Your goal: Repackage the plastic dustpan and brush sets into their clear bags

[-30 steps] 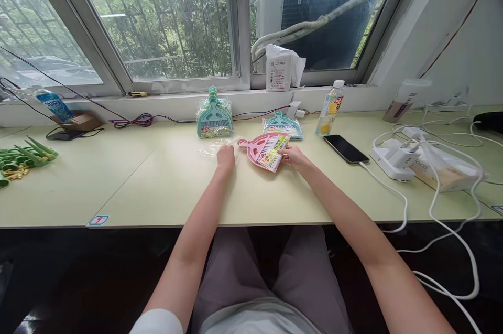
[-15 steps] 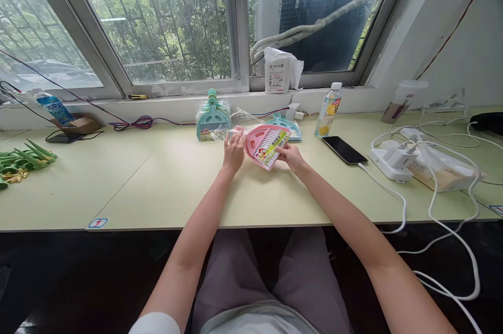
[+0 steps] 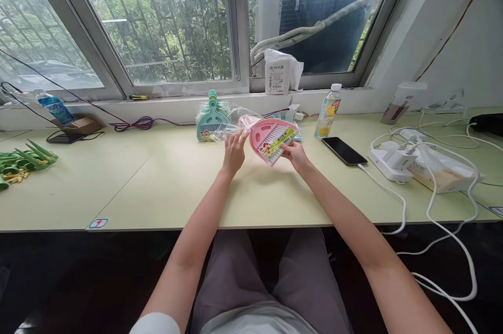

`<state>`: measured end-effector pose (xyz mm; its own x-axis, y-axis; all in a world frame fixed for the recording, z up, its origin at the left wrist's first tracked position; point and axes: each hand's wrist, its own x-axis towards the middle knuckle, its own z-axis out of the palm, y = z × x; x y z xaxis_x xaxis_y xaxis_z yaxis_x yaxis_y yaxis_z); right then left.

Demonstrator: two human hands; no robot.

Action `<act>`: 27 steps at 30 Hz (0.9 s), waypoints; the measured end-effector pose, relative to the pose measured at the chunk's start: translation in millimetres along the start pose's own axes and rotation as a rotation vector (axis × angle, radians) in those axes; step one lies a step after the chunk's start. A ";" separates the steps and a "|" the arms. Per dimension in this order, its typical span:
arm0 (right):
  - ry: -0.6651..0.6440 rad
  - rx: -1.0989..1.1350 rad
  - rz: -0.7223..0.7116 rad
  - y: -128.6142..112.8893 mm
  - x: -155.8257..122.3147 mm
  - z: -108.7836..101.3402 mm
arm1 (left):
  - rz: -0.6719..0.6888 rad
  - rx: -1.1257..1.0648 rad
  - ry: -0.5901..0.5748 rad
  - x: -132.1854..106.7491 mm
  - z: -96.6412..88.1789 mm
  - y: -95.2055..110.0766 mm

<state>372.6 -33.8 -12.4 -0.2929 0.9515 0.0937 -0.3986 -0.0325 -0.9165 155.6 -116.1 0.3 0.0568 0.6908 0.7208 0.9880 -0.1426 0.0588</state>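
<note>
Right grip [image 3: 295, 155]: pinched the pink, fan-shaped dustpan [image 3: 262, 133]
Left grip [image 3: 234, 152]: beside crinkled clear plastic [image 3: 239, 118]; its hold was unclear

Both arms extend forward and converge. Left arm [image 3: 200, 221]: elbow slightly bent, wrist [image 3: 225, 172] nearly straight. Left hand [image 3: 234, 153]: back upward, fingers [image 3: 231, 140] extended forward and slightly spread. Right arm [image 3: 349, 218]: angled inward across the front. Right hand [image 3: 295, 155]: turned toward the left hand, fingers closed in a pinch grip.
</note>
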 end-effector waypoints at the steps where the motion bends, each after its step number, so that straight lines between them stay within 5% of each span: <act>1: -0.015 -0.016 -0.004 0.2 -0.4 0.6 | 0.007 -0.007 0.008 0.1 -1.0 1.3; 11: -0.087 -0.041 -0.043 5.3 -5.0 6.8 | 0.092 -0.087 -0.030 -1.0 -12.3 13.5; 13: -0.062 -0.005 -0.069 3.9 -5.7 7.1 | -0.019 -0.138 0.049 -1.0 -16.1 16.7; 18: -0.013 0.049 -0.119 1.7 -6.5 8.1 | -0.582 -0.450 0.296 8.3 -17.0 11.9; 23: -0.031 0.046 -0.120 2.5 -6.5 8.8 | -0.686 -1.257 0.008 19.2 -7.3 1.1; 27: -0.100 0.012 -0.095 2.8 -8.6 10.7 | -0.682 -1.557 -0.114 16.3 -2.5 4.1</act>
<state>364.7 -45.3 -11.7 -0.3385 0.9151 0.2191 -0.4394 0.0522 -0.8968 160.2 -107.2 14.0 -0.2085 0.9494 0.2351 -0.2247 -0.2804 0.9332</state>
